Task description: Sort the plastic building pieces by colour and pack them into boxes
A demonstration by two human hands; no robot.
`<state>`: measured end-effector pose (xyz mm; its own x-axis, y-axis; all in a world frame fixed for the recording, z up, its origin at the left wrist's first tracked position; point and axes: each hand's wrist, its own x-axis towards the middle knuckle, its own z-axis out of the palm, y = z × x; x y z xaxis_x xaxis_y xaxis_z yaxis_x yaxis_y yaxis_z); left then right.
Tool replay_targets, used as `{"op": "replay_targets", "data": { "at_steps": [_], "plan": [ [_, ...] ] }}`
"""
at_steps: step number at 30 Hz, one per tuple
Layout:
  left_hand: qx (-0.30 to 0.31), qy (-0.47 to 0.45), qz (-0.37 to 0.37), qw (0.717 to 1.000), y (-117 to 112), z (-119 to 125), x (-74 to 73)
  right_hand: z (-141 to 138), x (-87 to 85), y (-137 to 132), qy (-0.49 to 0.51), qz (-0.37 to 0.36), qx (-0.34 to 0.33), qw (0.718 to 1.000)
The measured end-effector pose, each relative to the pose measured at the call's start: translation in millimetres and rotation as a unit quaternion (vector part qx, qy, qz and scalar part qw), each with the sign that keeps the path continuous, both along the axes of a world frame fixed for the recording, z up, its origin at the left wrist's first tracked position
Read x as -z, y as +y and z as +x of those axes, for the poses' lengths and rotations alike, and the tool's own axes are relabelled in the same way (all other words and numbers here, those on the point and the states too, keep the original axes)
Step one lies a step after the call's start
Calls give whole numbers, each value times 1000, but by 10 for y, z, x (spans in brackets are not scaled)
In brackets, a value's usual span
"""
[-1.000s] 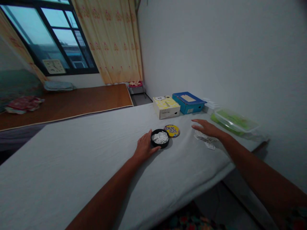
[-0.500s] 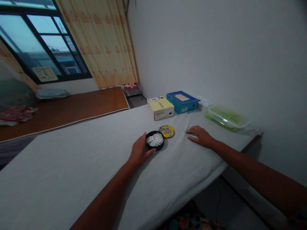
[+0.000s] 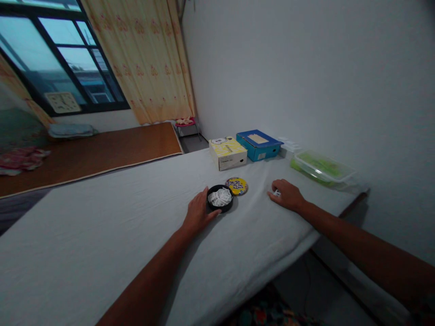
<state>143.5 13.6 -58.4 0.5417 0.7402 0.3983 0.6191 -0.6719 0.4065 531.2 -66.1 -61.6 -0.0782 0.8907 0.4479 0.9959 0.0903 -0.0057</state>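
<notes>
A small round black tin (image 3: pixel 220 198) full of small white pieces sits on the grey sheet (image 3: pixel 102 235). My left hand (image 3: pixel 197 212) rests against the tin's near left side, thumb and fingers cupping its rim. The tin's yellow patterned lid (image 3: pixel 237 186) lies flat just right of it. My right hand (image 3: pixel 287 195) lies further right on the sheet, its fingers curled in over small white pieces, one of which shows at the fingertips.
A yellow box (image 3: pixel 227 153) and a blue box (image 3: pixel 258 145) stand by the wall. A clear container with green contents (image 3: pixel 322 168) sits at the right edge. The sheet's front edge drops off at the lower right. A wooden platform (image 3: pixel 91 151) lies beyond.
My right hand went from flat and spread above scattered white pieces to curled closed over them, drawing them together. My left hand stayed at the tin.
</notes>
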Motion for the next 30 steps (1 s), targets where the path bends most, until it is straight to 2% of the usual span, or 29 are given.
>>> {"op": "replay_targets", "data": {
  "at_steps": [4, 8, 11, 13, 16, 19, 21, 24, 27, 30],
  "plan": [
    [1, 0, 5, 1000, 0, 6, -4, 36, -5, 18, 4, -4, -19, 1000],
    [-1, 1, 7, 1000, -7, 13, -14, 106, 3, 72, 14, -33, -3, 999],
    [-3, -5, 11, 1000, -15, 19, -10, 123, -37, 139, 77, -38, -3, 996],
    [-3, -5, 7, 1000, -21, 27, -10, 51, -142, 225, 150, -19, -7, 988],
    [-3, -1, -1, 1000, -29, 41, -23, -296, -406, 433, 285, 10, -39, 958],
    [-6, 2, -3, 1000, -37, 43, -37, -917, -639, 658, 385, -8, -119, 915],
    [-5, 4, -1, 1000, -42, 33, -40, -1375, -690, 765, 414, -24, -176, 893],
    [10, -1, 6, 1000, -44, 12, -30, -1907, -632, 827, 425, -43, -233, 874],
    [22, -9, 12, 1000, -38, 0, -9, -2077, -580, 787, 383, -45, -260, 885],
    [16, -3, 14, 1000, -25, 0, 18, -1817, -624, 669, 313, -4, -262, 913]
  ]
}}
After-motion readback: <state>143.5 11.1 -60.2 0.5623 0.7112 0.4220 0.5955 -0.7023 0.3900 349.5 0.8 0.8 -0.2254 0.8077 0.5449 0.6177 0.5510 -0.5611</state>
